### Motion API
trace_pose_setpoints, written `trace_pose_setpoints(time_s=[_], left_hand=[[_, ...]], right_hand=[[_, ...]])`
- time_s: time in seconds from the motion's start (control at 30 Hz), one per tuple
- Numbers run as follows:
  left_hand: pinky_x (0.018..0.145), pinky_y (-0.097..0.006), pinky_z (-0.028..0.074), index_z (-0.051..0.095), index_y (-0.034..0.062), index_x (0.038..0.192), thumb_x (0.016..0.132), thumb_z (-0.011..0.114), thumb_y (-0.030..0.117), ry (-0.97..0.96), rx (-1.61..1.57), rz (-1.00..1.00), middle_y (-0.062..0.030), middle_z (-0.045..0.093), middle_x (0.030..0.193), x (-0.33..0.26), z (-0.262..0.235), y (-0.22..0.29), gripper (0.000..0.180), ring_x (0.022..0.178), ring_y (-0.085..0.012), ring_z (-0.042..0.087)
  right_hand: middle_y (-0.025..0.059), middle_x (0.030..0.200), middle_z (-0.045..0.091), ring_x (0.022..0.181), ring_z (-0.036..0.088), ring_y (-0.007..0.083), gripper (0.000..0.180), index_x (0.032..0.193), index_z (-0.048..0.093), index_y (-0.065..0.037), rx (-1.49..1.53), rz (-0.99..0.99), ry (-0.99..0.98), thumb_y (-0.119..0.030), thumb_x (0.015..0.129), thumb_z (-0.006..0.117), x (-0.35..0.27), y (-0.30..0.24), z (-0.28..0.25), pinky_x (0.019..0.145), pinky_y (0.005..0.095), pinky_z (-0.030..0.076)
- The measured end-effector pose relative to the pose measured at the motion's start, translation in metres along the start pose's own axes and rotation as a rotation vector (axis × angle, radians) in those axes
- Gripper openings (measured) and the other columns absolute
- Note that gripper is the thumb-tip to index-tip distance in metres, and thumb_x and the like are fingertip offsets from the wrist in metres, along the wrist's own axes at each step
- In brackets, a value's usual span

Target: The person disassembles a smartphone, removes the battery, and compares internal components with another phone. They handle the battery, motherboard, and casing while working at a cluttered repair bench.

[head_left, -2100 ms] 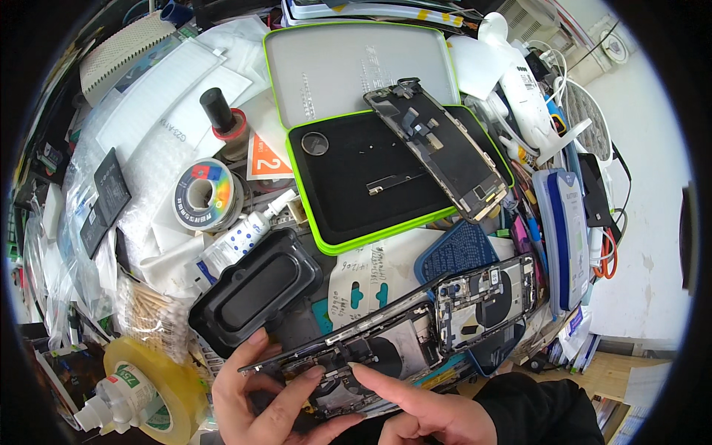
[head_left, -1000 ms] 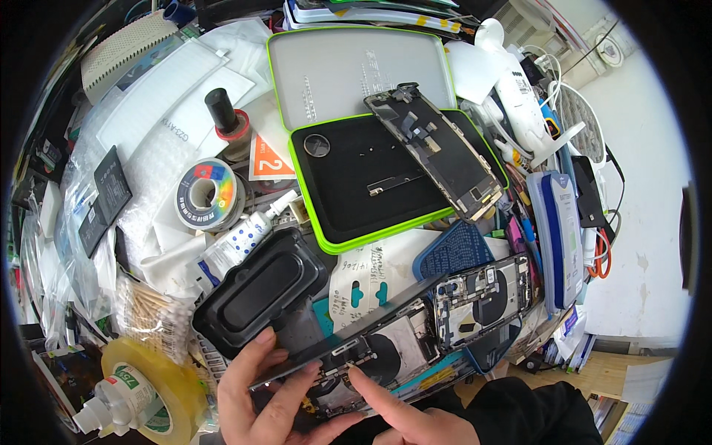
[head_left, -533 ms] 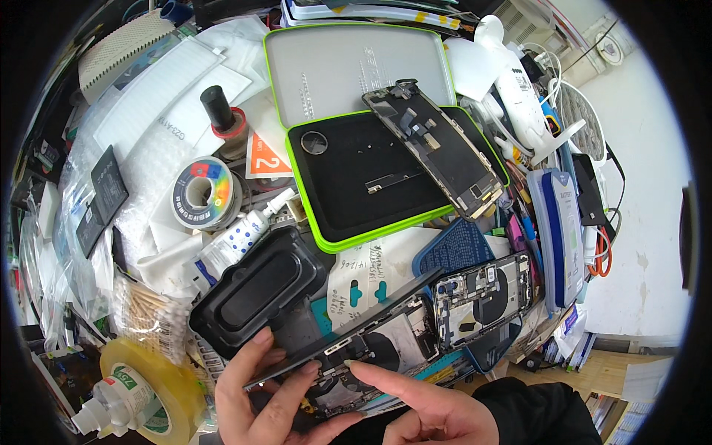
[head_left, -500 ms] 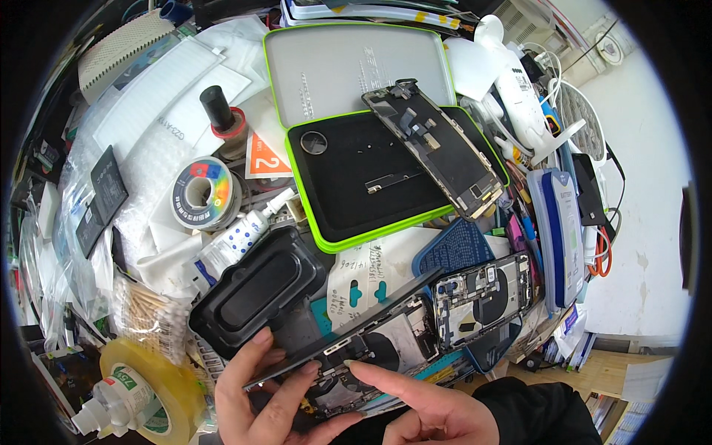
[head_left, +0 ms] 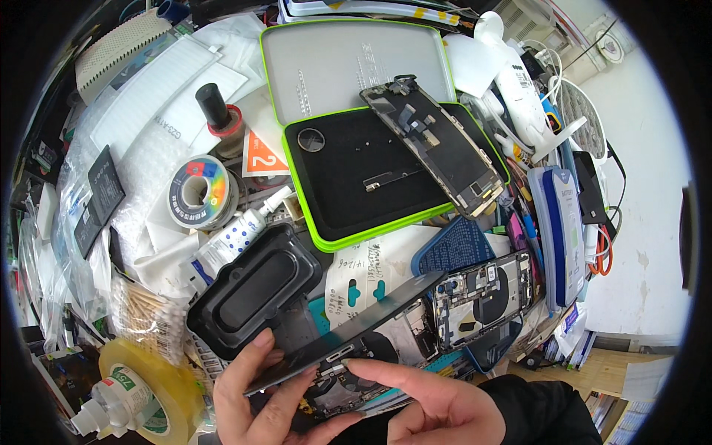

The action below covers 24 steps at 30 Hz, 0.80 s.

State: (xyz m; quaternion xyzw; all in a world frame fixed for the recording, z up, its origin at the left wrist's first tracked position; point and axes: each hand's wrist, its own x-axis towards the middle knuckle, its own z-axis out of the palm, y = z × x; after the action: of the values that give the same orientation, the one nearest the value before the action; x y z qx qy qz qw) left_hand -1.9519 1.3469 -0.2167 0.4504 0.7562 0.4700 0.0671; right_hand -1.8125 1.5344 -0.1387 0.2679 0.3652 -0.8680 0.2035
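Low in the middle, my left hand (head_left: pixel 271 400) is closed on one end of an opened phone, its fingers around a raised dark screen (head_left: pixel 371 315) and its thumb along the body's near side. The phone body (head_left: pixel 363 352) beneath shows metal and black inner parts. My right hand (head_left: pixel 445 400) comes from the right, index finger stretched to the screen's lower edge, other fingers curled. Nothing shows in it. Just beyond, a second opened phone body (head_left: pixel 486 300) lies with its circuit board exposed. A detached screen (head_left: pixel 437 148) rests face down across a green-rimmed case (head_left: pixel 334 241).
To the left are a black plastic tray (head_left: pixel 256 293), a solder spool (head_left: pixel 199 191), a white squeeze bottle (head_left: pixel 237 241), cotton swabs (head_left: pixel 148 308), a yellow tape roll (head_left: pixel 178 386) and a phone battery (head_left: pixel 100 200). A blue-and-white box (head_left: pixel 556 237) stands right.
The raised screen has tilted, so more of its dark glass face shows. My right index finger stays against its lower edge, and my left hand keeps its grip.
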Motion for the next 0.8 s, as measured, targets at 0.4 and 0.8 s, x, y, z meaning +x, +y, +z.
trace_pose_setpoints(time_s=[0.4, 0.8], left_hand=[[0.094, -0.043, 0.059, 0.072, -0.0013, 0.12, 0.07, 0.097, 0.029, -0.002, -0.011, -0.014, -0.0269, 0.048, 0.148, 0.0, 0.0, 0.002, 0.064, 0.122, -0.0394, 0.064], [0.087, -0.04, 0.06, 0.072, -0.0031, 0.119, 0.071, 0.097, 0.029, 0.01, -0.018, 0.005, -0.0271, 0.049, 0.147, 0.001, 0.001, 0.0, 0.063, 0.114, -0.0369, 0.067]], right_hand=[[0.0094, 0.081, 0.071, 0.057, 0.057, 0.0074, 0.082, 0.169, 0.008, -0.009, -0.07, -0.035, 0.086, 0.001, 0.103, 0.056, -0.012, 0.001, 0.007, 0.053, 0.0212, 0.043], [0.006, 0.067, 0.063, 0.049, 0.05, 0.0102, 0.088, 0.169, 0.007, -0.007, -0.772, -0.255, 0.1, -0.005, 0.101, 0.064, -0.011, 0.028, 0.005, 0.05, 0.0264, 0.035]])
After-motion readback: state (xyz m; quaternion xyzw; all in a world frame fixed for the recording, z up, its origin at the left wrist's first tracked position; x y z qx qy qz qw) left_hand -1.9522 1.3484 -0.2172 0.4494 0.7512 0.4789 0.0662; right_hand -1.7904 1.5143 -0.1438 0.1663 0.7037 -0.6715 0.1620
